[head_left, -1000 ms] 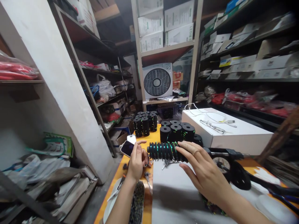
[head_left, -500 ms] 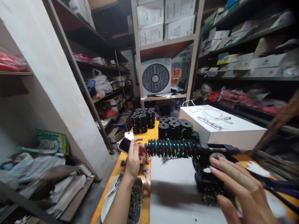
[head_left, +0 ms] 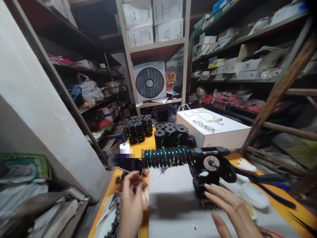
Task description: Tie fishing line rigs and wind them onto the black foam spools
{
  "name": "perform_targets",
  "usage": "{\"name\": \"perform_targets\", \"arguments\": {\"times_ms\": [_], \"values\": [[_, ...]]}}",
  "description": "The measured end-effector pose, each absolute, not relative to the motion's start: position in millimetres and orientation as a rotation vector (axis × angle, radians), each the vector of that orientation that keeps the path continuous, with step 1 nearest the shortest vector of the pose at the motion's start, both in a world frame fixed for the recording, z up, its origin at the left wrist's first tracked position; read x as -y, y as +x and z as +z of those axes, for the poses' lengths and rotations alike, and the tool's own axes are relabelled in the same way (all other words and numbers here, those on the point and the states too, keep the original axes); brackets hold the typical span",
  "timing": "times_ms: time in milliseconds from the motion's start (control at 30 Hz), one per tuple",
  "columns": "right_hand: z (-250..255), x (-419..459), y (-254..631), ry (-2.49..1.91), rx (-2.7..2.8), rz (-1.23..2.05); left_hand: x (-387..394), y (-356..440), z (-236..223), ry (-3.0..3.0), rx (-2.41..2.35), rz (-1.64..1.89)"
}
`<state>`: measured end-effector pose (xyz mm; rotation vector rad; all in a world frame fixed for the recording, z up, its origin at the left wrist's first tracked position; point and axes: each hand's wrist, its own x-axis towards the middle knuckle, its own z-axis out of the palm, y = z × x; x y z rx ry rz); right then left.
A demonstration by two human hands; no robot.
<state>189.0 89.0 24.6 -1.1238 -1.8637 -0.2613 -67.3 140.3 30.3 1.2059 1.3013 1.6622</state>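
Note:
My left hand (head_left: 132, 201) hovers over the left side of the table, fingers loosely curled with a gap between them, and nothing shows in it. To its left is a white tray (head_left: 101, 215) with small dark pieces, partly behind my wrist. My right hand (head_left: 234, 205), fingers spread, is beside the black hand-cranked winder (head_left: 204, 175) and holds nothing. Across the winder's shaft sits a row of black foam spools (head_left: 168, 157) wound with line and bright green and blue bits. A round wooden knob (head_left: 211, 163) faces me on the winder.
Black foam cylinders (head_left: 170, 134) stand in groups behind the winder. A white box (head_left: 215, 132) with cables is at the back right. Black-handled pliers (head_left: 262, 180) and a white round lid (head_left: 255, 195) lie at the right. A box fan (head_left: 149, 82) stands on the shelf.
My left hand has left the spool row's end and dropped nearer me, its fingers curling. My right hand has come off the winder knob and lowered. The view has swung right.

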Motion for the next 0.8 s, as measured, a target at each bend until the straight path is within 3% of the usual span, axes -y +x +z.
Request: {"name": "perform_targets", "arguments": {"times_ms": [233, 500, 633, 800], "values": [[21, -91, 192, -1.106, 1.855, -0.213, -108, -14, -56, 2.327, -1.361, 0.622], [13, -85, 198, -1.127, 1.874, -0.14, -107, -14, -77, 2.795, -1.218, 0.481], [18, -83, 202, -1.102, 1.845, -0.12, -104, -32, -41, 2.712, -1.092, 0.678], [61, -109, 198, -1.04, 1.968, -0.209, -109, -71, 43, 1.999, -1.551, 1.645]]}}
